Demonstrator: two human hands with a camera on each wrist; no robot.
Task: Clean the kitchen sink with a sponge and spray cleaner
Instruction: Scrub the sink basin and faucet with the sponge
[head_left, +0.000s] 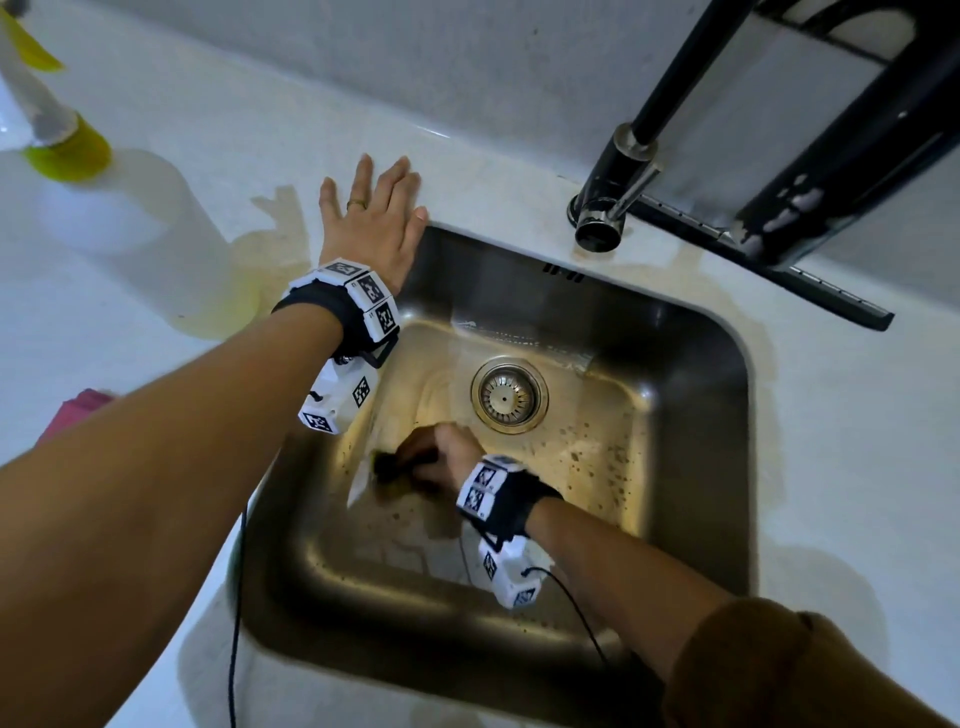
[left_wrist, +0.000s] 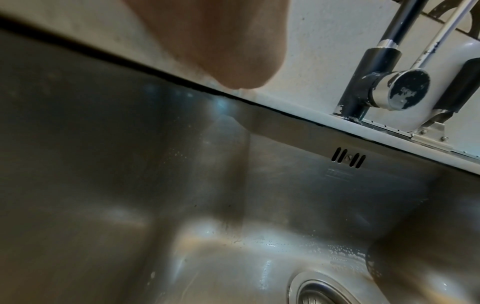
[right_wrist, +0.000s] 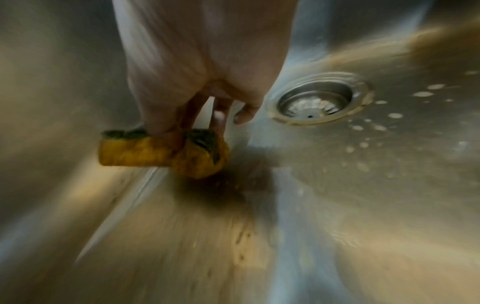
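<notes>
R hand (right_wrist: 197, 86) grips yellow-green sponge (right_wrist: 161, 152), frame centre, on steel sink (head_left: 691, 364) floor nr drain strainer (head_left: 509, 393). L hand (head_left: 376, 218) flat, fingers spread, on countertop (head_left: 208, 130) upper left. Faucet (left_wrist: 389, 82) cap lettering unreadable.

Faucet (head_left: 618, 192) overhangs the sink's (head_left: 691, 519) back rim; basin floor right of drain (head_left: 509, 397) lies open.

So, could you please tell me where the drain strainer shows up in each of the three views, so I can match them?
Head: the drain strainer sits mid-frame on the sink floor, just beyond the right hand gripping the sponge.
Left wrist: only its upper rim shows at the bottom edge, right of centre.
Right wrist: right of centre in the upper half, beside the fingers.
Shared landmark: the strainer itself; the sponge shows only in the head and right wrist views.
</notes>
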